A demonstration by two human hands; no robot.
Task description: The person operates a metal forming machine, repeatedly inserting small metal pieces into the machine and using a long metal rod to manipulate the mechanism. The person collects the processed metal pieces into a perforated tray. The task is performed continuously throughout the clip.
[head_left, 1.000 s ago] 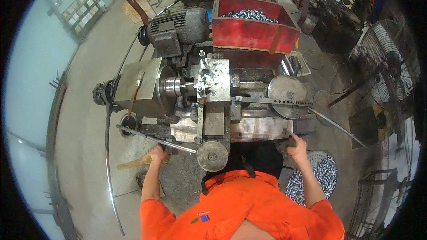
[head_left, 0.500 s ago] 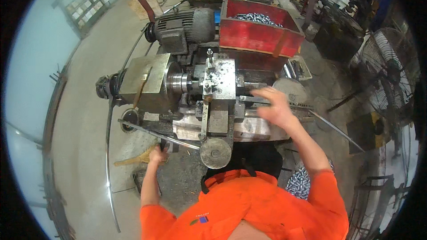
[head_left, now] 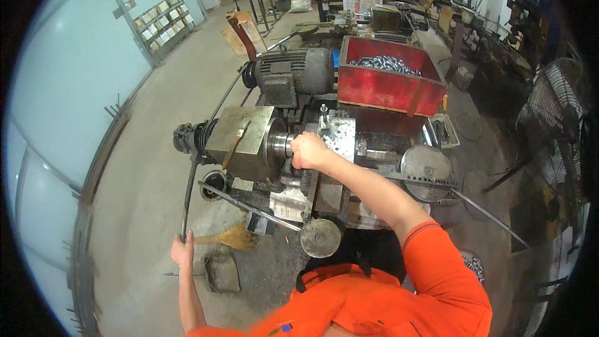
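Note:
My left hand (head_left: 183, 251) is closed around the lower part of a long dark lever (head_left: 189, 196) that comes down from the left end of the lathe headstock (head_left: 240, 137). My right hand (head_left: 309, 151) reaches across the machine, its fingers curled in at the shiny spindle nose (head_left: 283, 145). Whatever those fingers grip is hidden by the hand. Just right of it stands the steel tool block (head_left: 342, 136), with an upright bolt at its far edge. A brush with a wooden handle (head_left: 234, 148) lies on the headstock cover.
Behind the headstock sits an electric motor (head_left: 296, 72). A red bin (head_left: 387, 90) of small metal parts stands beyond the tool block. Two round-ended handles (head_left: 321, 238) project toward me. A straw broom (head_left: 234, 237) lies on the floor; a fan (head_left: 555, 112) stands right.
My right hand has moved left from beside the tool block to the spindle nose and closed. My left hand has moved outward onto the lever. The whole view has shifted.

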